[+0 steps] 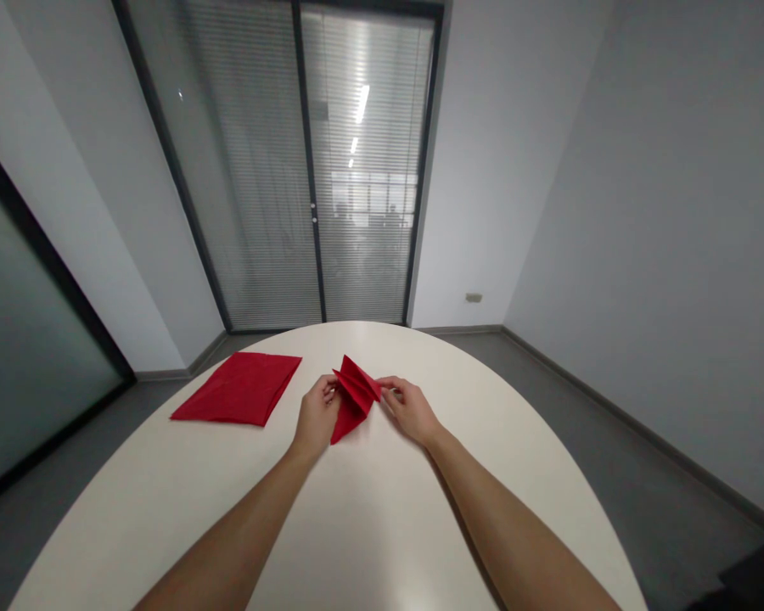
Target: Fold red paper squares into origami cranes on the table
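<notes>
Between my two hands is a piece of folded red paper point(355, 392) with several pleats and pointed corners, just above or on the white table. My left hand point(318, 412) pinches its left side, the fingers partly behind the folds. At the right corner, my right hand point(408, 406) grips the edge between thumb and fingertips. To the left of my left hand lies a larger flat red sheet point(238, 389), apparently folded in layers, and neither hand touches it.
The round white table point(331, 535) has a curved edge at the far side and both flanks. Beyond it stand a glass door with blinds point(369, 246) and plain walls. A dark object point(751, 577) shows at the lower right corner.
</notes>
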Available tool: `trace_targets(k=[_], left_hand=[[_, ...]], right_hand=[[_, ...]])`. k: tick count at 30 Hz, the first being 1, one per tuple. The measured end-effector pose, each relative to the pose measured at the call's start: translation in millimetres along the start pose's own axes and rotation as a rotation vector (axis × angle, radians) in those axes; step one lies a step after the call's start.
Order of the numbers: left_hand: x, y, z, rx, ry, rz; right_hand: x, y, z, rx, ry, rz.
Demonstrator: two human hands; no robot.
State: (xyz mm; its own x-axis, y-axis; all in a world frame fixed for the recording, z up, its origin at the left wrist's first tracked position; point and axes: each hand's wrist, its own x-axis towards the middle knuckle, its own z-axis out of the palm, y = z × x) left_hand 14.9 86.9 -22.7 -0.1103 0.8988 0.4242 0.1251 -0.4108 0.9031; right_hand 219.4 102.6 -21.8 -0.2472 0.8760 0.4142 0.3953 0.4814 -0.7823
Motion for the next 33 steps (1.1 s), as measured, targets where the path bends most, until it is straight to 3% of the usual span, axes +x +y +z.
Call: trace_targets(k=[26, 33], left_hand=[[3, 6, -2.8, -0.056, 0.056, -0.077], [1, 6, -4.4, -0.154, 0.046, -0.113]], right_hand=[[2, 0, -6, -0.084, 0.056, -0.023], [0, 3, -9, 0.071, 0.079, 0.064]])
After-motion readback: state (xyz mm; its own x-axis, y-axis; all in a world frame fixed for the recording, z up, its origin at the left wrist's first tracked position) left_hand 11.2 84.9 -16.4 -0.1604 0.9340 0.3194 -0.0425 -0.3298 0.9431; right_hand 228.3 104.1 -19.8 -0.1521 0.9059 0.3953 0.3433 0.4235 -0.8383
